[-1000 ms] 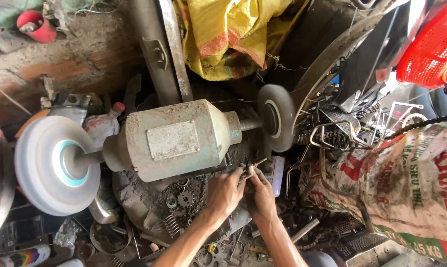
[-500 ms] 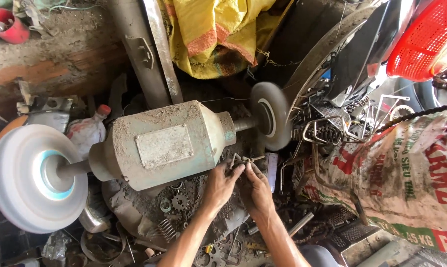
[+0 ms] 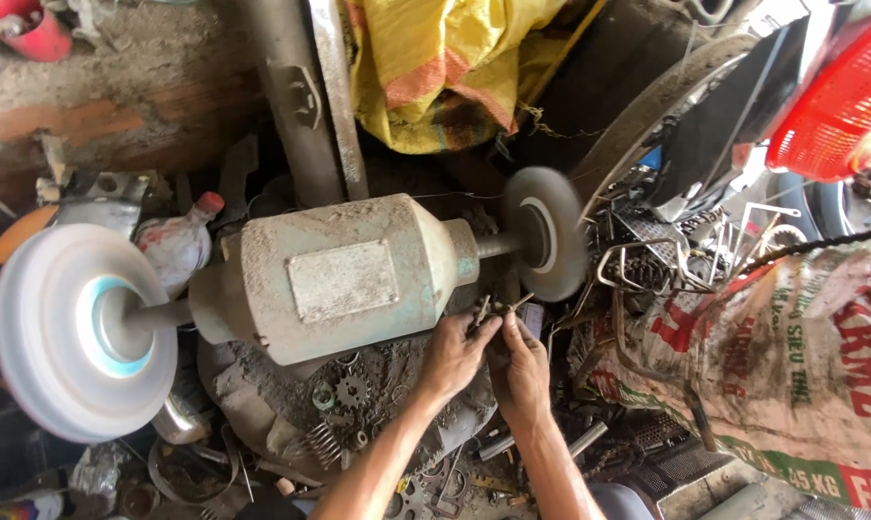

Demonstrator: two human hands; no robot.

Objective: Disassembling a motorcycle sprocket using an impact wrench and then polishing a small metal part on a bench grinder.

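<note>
A grey-green bench grinder motor point(image 3: 334, 274) lies across the middle, with a large white buffing wheel point(image 3: 75, 332) on its left shaft and a smaller grey wheel point(image 3: 551, 231) on its right. Just below the motor's right end, my left hand point(image 3: 455, 354) and my right hand point(image 3: 520, 364) meet, fingers pinched together on a small dark metal part point(image 3: 486, 313). The part is mostly hidden by the fingers. Both forearms rise from the bottom edge.
Gears, springs and scrap metal point(image 3: 344, 409) litter the ground under the motor. A printed woven sack point(image 3: 792, 356) lies at right, a red basket point(image 3: 845, 101) top right, a yellow sack point(image 3: 435, 63) at top, a dusty bottle point(image 3: 178, 241) at left, wire racks point(image 3: 647, 260) beside the small wheel.
The view has shifted, so the grinder sits slightly lower and to the right. Both hands stay together at the same spot below the motor's right end.
</note>
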